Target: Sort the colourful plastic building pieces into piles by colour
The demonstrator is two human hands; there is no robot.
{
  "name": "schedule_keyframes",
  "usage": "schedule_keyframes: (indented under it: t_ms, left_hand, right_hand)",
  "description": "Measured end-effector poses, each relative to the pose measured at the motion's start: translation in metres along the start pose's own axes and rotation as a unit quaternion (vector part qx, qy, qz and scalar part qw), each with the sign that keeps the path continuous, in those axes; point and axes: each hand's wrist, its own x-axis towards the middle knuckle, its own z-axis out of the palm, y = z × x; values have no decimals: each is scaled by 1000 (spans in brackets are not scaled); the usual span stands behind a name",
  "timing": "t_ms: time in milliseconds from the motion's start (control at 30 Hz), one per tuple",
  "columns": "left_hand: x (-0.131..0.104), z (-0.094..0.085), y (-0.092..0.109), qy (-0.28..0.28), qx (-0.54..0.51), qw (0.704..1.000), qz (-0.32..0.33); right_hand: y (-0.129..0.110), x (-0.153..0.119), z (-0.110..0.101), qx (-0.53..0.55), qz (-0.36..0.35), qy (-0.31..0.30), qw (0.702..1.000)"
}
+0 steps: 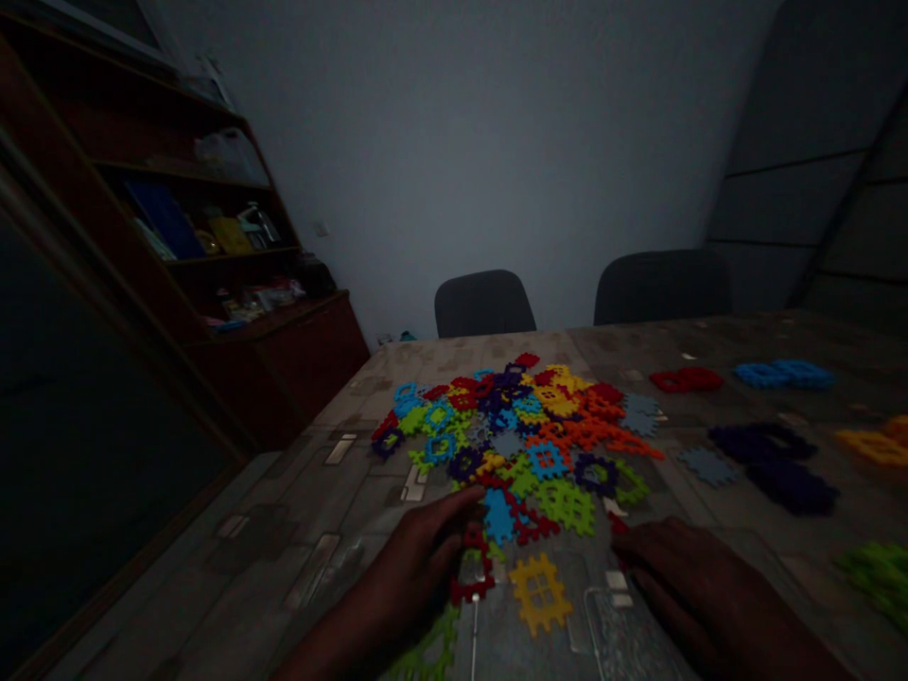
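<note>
A loose heap of coloured interlocking plastic tiles spreads over the table in front of me. My left hand is at the heap's near edge, its index finger stretched out and the thumb apart. Beside these fingers lies a red square-frame tile, partly hidden by the hand, and a light blue tile. My right hand is low at the right, fingers closed around a red tile that mostly hides beneath them. Between both hands lies a yellow window-shaped tile.
Sorted stacks stand on the right: red, light blue, dark purple, yellow-orange and green. A grey tile lies near them. Two dark chairs stand behind the table; a wooden shelf unit is at the left.
</note>
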Motion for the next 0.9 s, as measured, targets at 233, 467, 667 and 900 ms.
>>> schedule_keyframes:
  t_ms: [233, 467, 667, 900]
  left_hand:
    - [-4, -18, -6, 46, 142, 988, 33]
    - [-17, -12, 18, -77, 221, 969, 76]
    - [-19, -9, 11, -51, 217, 968, 112]
    - [-27, -6, 57, -199, 123, 961, 148]
  right_hand:
    - [9, -1, 2, 9, 4, 0, 1000]
    - [12, -2, -2, -19, 27, -16, 999]
    - [10, -3, -1, -9, 30, -26, 999]
    - [10, -4, -2, 11, 44, -43, 998]
